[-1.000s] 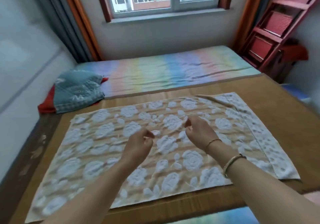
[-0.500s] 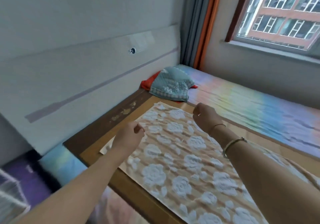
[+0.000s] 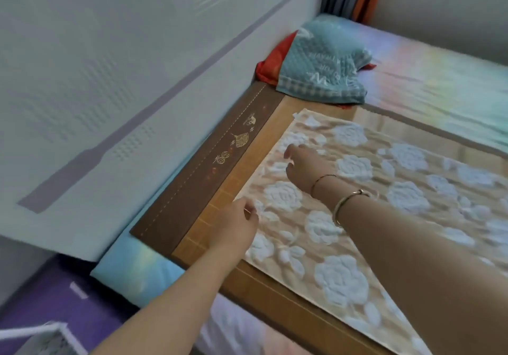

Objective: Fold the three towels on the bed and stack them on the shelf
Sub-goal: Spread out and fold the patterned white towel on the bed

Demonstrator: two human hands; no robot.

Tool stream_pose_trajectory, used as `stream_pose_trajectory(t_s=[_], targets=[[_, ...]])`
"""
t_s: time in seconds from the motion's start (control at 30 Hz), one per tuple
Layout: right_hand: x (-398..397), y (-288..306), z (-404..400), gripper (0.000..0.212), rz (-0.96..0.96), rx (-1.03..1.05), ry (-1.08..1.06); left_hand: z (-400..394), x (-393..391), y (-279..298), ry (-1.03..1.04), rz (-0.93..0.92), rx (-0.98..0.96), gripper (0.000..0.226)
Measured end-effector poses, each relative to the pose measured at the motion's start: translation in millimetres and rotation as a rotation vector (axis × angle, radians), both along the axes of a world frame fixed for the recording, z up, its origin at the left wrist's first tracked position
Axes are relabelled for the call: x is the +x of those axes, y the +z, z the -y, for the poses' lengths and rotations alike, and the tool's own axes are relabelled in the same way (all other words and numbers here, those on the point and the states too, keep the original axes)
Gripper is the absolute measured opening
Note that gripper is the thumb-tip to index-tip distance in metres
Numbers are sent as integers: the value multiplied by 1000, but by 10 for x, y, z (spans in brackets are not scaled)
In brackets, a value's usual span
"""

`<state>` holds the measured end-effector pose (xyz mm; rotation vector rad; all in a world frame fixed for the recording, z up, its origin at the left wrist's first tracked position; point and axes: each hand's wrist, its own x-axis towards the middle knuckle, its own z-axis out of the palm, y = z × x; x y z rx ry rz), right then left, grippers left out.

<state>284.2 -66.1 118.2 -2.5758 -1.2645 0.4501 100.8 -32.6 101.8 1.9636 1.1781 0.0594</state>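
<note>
Reaching for the short end of the rose-patterned towel (image 3: 343, 206) spread flat on the bed's bamboo mat (image 3: 264, 135), left hand (image 3: 233, 224) loosely curled at the near corner, right hand (image 3: 306, 166) spread over the far one, neither pinching yet; next move looks like gripping both corners and folding across.

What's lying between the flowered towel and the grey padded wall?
In the head view, a bamboo mat with a dark brown border lies between the rose-patterned towel and the wall.

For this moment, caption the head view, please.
Both hands, left and right, reach for the flowered towel's short edge.
</note>
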Motion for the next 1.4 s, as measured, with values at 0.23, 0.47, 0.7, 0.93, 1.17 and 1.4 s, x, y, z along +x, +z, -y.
stream_pose_trajectory(t_s=[0.23, 0.47, 0.7, 0.93, 1.17, 1.4], targets=[[334, -1420, -881, 50, 84, -124, 57, -968, 399, -1455, -68, -131, -51, 23], [624, -2157, -1348, 66, 287, -295, 206, -1393, 687, -2437, 49, -217, -160, 69], [772, -2318, -1487, 60, 732, -580, 567, -1594, 721, -2524, 84, -150, -401, 24], [1011, -2067, -1036, 34, 797, -524, 636, -1183, 663, -1970, -52, 128, -172, 18], [1514, -1090, 419, 40, 905, -567, 446, 18, 945, -1033, -131, 181, 59, 28], [1792, -580, 1762, 30, 497, -143, -16, 1188, 1322, -529, -172, 190, -32, 14]])
